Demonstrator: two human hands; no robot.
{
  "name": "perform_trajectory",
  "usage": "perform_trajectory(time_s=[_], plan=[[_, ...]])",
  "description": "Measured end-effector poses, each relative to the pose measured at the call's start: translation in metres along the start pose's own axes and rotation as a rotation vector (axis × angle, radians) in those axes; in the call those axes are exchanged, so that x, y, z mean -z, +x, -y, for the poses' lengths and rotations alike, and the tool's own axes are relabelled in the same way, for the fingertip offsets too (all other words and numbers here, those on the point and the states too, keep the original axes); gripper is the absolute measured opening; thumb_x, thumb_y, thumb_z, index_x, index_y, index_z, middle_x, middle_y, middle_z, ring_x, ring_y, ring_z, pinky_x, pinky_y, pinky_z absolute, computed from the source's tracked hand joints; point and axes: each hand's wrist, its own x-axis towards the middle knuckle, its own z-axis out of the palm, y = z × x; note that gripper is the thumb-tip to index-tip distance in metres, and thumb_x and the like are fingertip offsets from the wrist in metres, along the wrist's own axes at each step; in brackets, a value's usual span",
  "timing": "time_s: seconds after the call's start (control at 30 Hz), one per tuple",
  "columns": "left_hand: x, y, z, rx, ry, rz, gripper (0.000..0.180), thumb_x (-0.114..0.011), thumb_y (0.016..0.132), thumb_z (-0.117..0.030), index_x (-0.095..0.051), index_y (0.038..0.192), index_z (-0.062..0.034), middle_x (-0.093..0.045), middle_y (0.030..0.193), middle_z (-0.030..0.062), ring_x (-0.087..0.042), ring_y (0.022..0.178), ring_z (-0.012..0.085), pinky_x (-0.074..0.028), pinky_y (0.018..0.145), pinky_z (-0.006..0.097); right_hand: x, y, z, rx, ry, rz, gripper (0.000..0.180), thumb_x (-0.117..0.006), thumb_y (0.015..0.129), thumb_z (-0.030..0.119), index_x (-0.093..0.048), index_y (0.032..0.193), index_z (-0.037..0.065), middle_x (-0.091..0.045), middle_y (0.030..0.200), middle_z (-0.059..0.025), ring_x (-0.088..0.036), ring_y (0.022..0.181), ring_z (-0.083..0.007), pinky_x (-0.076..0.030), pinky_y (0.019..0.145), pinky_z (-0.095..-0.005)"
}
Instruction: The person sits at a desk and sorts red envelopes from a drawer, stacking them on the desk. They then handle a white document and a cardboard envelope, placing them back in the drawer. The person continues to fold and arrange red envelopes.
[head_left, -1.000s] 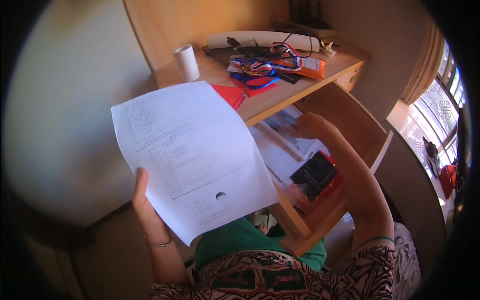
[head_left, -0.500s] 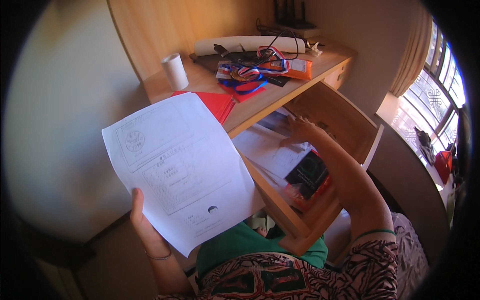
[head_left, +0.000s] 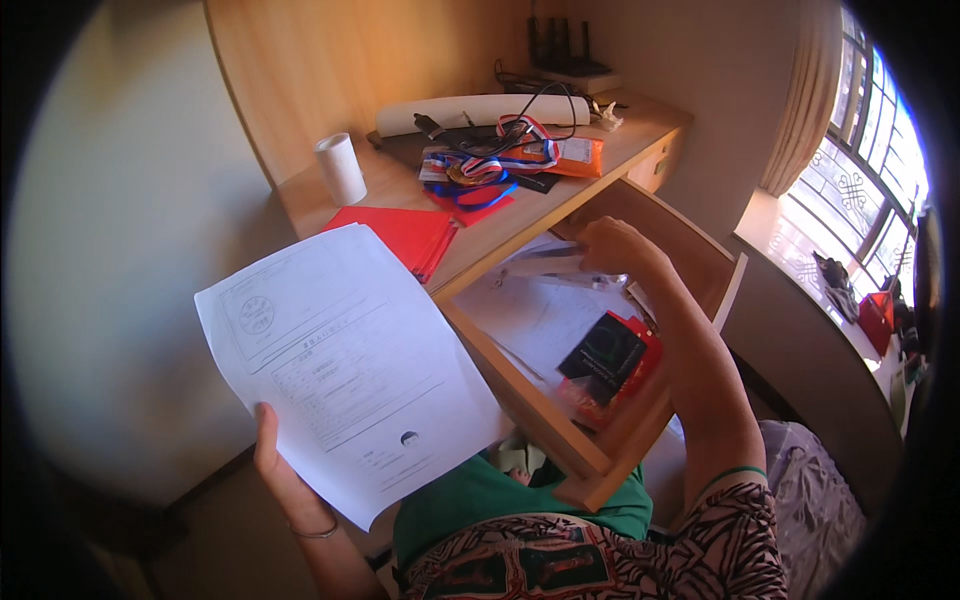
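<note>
My left hand [head_left: 290, 475] grips a white printed sheet of paper [head_left: 350, 370] by its lower left edge, thumb on top. The sheet bears a round stamp, blocks of print and a small picture, and its edges curl. Inside the pulled-out wooden drawer [head_left: 525, 395], my right hand [head_left: 615, 248] is at the far end with its fingers curled down, next to a pale strip [head_left: 545, 264]; what they pinch is partly hidden. Loose white papers [head_left: 520, 315] lie below that hand. Nearer to me in the drawer are a black packet [head_left: 603, 357] and a red packet [head_left: 645, 360].
On the wooden desk [head_left: 300, 200] are a white cylinder [head_left: 341, 168], red envelopes [head_left: 400, 235], medals with ribbons [head_left: 475, 172], an orange packet [head_left: 575, 157], a white roll [head_left: 450, 112] and black cables. A black router [head_left: 570, 60] stands behind. At the right is a barred window [head_left: 870, 150].
My right hand has gone from spread fingers over the papers to curled fingers at the drawer's far end. Papers beneath it have shifted. The view has moved slightly; my left hand keeps the sheet.
</note>
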Motion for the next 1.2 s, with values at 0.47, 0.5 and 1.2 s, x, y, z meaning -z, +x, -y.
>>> perform_trajectory(time_s=[0.47, 0.5, 1.2], plan=[[-0.004, -0.001, 0.002, -0.014, 0.008, 0.036, 0.061, -0.044, 0.1, -0.039, -0.037, 0.142, 0.0043, -0.046, 0.14, 0.0143, -0.045, 0.125, 0.0258, -0.035, 0.104, 0.037, 0.031, -0.116, -0.06, -0.042, 1.215, 0.068, 0.049, -0.074, 0.078, 0.024, -0.064, 0.119, -0.002, -0.07, 0.099, -0.012, -0.067, 0.083, -0.0168, -0.053, 0.081, -0.029], [-0.004, -0.001, 0.002, -0.003, 0.01, 0.003, 0.061, -0.044, 0.1, -0.039, -0.036, 0.142, 0.0045, -0.045, 0.14, 0.0144, -0.045, 0.125, 0.0259, -0.035, 0.104, 0.037, 0.03, -0.12, -0.057, -0.035, 1.36, 0.047, 0.048, -0.074, 0.079, 0.022, -0.063, 0.118, -0.003, -0.07, 0.1, -0.012, -0.067, 0.083, -0.0174, -0.053, 0.08, -0.029], [0.023, -0.002, -0.001, -0.012, -0.07, 0.021, 0.053, -0.045, 0.1, -0.035, -0.044, 0.138, 0.001, -0.053, 0.135, 0.0114, -0.05, 0.121, 0.0249, -0.038, 0.103, 0.037, 0.085, -0.029, 0.064, -0.148, 1.633, -0.274, 0.047, -0.071, 0.085, 0.027, -0.059, 0.12, 0.0, -0.068, 0.101, -0.0155, -0.068, 0.089, -0.0242, -0.056, 0.079, -0.0373]])
